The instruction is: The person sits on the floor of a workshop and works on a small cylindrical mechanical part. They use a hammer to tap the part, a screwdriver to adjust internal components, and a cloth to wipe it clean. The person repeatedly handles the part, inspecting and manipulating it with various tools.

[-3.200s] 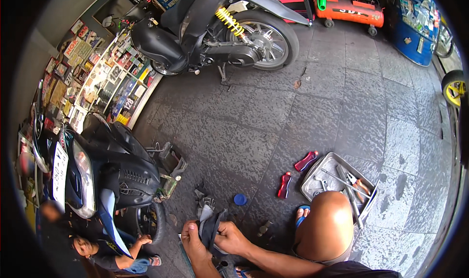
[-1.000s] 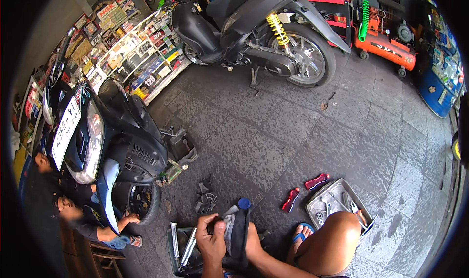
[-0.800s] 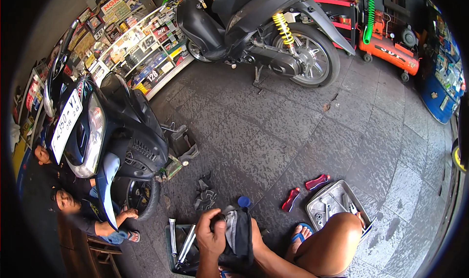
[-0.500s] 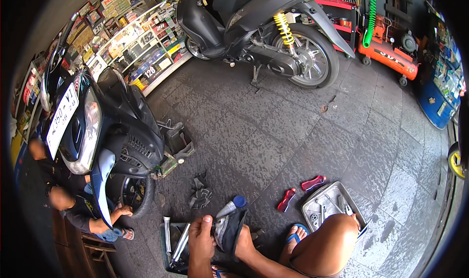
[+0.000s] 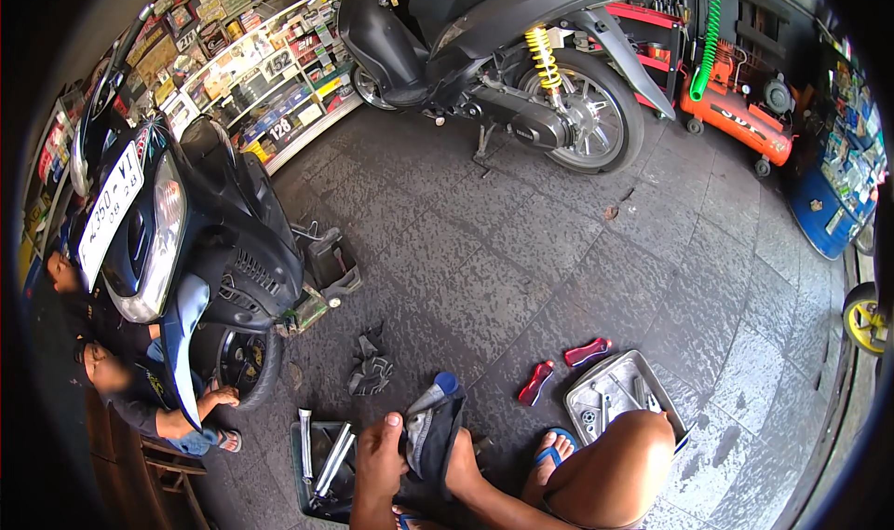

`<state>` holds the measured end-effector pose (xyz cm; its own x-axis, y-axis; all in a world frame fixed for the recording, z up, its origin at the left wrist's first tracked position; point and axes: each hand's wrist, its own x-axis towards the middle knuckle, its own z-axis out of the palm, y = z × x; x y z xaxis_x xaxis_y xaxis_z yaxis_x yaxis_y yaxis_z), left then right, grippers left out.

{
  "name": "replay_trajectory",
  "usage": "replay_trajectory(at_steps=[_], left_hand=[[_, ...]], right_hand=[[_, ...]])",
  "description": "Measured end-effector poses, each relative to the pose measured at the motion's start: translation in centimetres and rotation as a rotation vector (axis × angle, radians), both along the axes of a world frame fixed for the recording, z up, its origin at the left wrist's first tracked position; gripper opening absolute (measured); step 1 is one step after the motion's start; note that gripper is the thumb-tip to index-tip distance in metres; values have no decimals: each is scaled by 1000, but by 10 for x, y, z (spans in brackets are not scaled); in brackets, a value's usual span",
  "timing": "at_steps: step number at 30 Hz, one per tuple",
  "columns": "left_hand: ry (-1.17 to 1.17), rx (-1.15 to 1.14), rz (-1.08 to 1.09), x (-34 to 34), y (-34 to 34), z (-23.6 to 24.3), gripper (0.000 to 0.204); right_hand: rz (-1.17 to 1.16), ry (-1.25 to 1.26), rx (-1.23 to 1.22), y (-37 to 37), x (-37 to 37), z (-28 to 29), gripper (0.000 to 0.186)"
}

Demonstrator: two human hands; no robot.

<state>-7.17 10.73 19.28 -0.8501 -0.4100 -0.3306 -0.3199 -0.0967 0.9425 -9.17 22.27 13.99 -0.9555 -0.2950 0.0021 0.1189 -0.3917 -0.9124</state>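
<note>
Low in front of me, my left hand (image 5: 379, 451) is closed in a fist, thumb uppermost, at the left edge of a dark cloth (image 5: 437, 441). What sits inside its fingers is hidden. My right hand (image 5: 459, 463) grips the cloth's right side, its fingertips behind the black fabric. A grey tapered piece (image 5: 427, 401) with a round blue end (image 5: 447, 382) sticks up from the cloth, between the hands. Below them, a dark tray (image 5: 302, 479) holds silver tubes (image 5: 332, 460); part of it is hidden by my left arm.
Two red-handled items (image 5: 535, 384) (image 5: 588, 352) lie beside a metal tray (image 5: 643, 362) of tools. Crumpled dark scraps (image 5: 372, 373) lie ahead. A scooter (image 5: 140, 232) stands left, with two people (image 5: 186, 418) beside it; another scooter (image 5: 484, 92) and an orange compressor (image 5: 740, 129) stand behind.
The whole view has shifted slightly, with most things sitting a little further left. Both hands stay at the cloth, which is slightly more upright.
</note>
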Motion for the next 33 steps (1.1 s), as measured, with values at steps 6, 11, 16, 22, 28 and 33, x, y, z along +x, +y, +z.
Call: replay_trajectory(at_steps=[6,11,16,22,28,33], left_hand=[[281,-564,-284,-1,-10,13,37],[364,-759,-241,-2,-14,12,35],[5,54,34,10,-9,3,41],[213,-582,-217,11,-13,9,33],[418,-720,-317,3,-14,-2,43],[552,281,-252,19,-6,-23,56]], right_hand=[[268,-281,-173,10,-20,-12,37],[200,-434,-235,6,-19,-3,37],[165,-400,-239,-5,-5,7,40],[360,-365,-193,15,-24,6,27],[161,-595,-107,15,-26,-7,21],[310,457,632,25,-31,-16,23]])
